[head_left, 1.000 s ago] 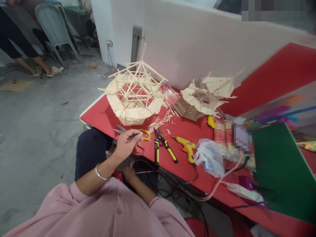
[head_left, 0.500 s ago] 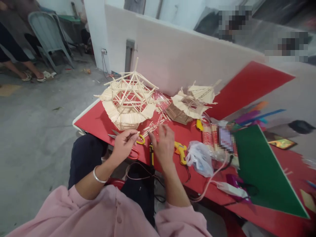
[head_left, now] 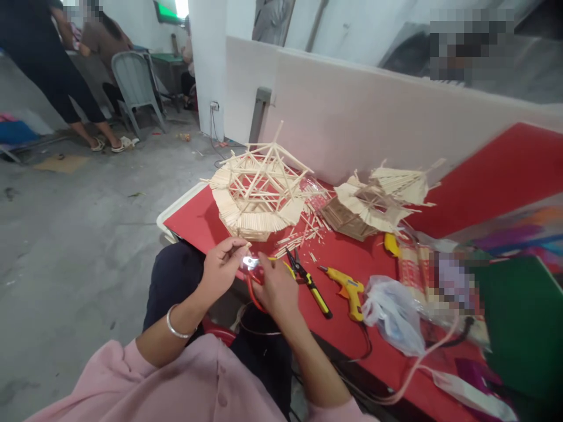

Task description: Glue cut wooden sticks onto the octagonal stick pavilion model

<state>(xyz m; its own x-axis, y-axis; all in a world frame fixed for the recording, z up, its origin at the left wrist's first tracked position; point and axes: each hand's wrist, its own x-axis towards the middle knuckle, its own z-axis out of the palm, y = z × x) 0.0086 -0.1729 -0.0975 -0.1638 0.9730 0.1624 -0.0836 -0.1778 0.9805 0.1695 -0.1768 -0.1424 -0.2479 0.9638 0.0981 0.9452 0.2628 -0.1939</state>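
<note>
My left hand (head_left: 222, 271) pinches a thin stick (head_left: 241, 249) | my right hand (head_left: 276, 288) grips scissors (head_left: 254, 269), frame centre | stick model (head_left: 259, 193) above on red table (head_left: 193, 217).

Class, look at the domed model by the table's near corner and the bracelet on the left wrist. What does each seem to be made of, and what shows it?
Domed model: pale, unpainted thin sticks, probably bamboo or wood, laid in rows and crossed as struts. Bracelet: a thin silver-coloured band with a shine, likely metal, though the picture cannot settle it.
</note>
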